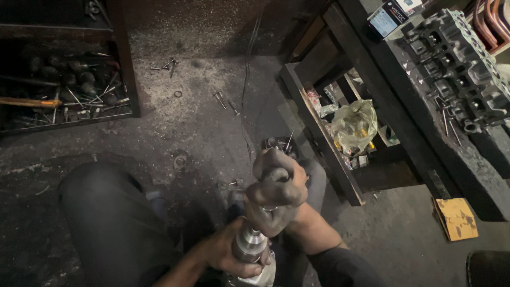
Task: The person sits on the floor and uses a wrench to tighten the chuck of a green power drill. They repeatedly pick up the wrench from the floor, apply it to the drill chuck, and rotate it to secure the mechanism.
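Observation:
My right hand (276, 183), dark with grease, is clenched around the top of a thin metal stem whose tip (289, 140) sticks out above the fist. Below it my left hand (226, 255) grips the shiny metal body of a power tool (248, 244), near its chuck. The stem runs down into that chuck, mostly hidden by my fingers. Both hands are held close over my lap, above the dirty concrete floor (202, 122).
My dark-trousered knee (106, 212) fills the lower left. A tray of valves and tools (64, 85) lies at the upper left. Loose valves (226, 101) and a ring lie on the floor. A wooden shelf with a plastic bag (355, 125) and a cylinder head (462, 64) stand on the right.

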